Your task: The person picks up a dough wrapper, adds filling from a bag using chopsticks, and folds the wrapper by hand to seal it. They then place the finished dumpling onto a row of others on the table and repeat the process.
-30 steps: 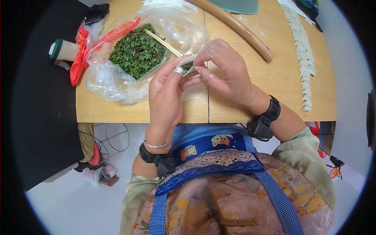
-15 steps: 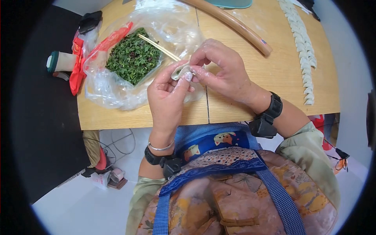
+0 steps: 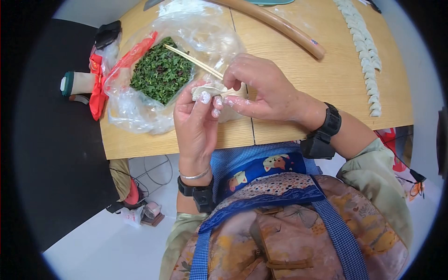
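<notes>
A pale folded dumpling (image 3: 208,90) is held in my left hand (image 3: 197,122), between thumb and fingers, its pleated edge facing up. My right hand (image 3: 263,91) is just to its right, thumb and fingers apart, with nothing between them. White flour marks the fingertips of both hands. Behind my left hand, chopped green filling (image 3: 161,70) lies in a clear plastic bag (image 3: 135,114). A pair of chopsticks (image 3: 196,61) rests with its tips on the filling, the other ends passing near the dumpling.
A long wooden rolling pin (image 3: 280,29) lies across the back of the table (image 3: 308,93). Overlapping finished dumplings (image 3: 365,46) form a long row at the right. Red plastic (image 3: 97,93) hangs at the left edge beside a green-and-white cup (image 3: 77,84).
My right thumb and fingers have parted from the dumpling's edge. The dumpling, open at the top before, now looks folded over and sits slightly further left. The whole view has shifted a little.
</notes>
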The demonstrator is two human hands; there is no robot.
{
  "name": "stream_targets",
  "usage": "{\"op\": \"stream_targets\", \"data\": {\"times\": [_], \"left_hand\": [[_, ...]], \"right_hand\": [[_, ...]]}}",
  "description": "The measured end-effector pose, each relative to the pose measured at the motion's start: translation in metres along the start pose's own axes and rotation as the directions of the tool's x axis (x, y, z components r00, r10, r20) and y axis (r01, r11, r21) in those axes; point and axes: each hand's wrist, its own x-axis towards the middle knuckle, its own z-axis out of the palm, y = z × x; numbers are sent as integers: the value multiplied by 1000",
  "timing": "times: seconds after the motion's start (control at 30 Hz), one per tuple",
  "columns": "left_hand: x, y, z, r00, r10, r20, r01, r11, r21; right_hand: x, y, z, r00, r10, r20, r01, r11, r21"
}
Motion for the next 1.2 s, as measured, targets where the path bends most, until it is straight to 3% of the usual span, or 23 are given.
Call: {"op": "stream_targets", "data": {"times": [0.63,0.93,1.2], "left_hand": [[0,-2,-6,998,-44,44,44,999,0],[-2,1,-4,999,-36,1,36,999,25],[-3,-1,-3,996,-44,78,37,994,99]], "right_hand": [[1,0,0,993,-110,47,111,994,-8],[-1,3,-6,990,-50,135,52,999,-16],[-1,-1,-2,993,-81,83,84,996,-31]]}}
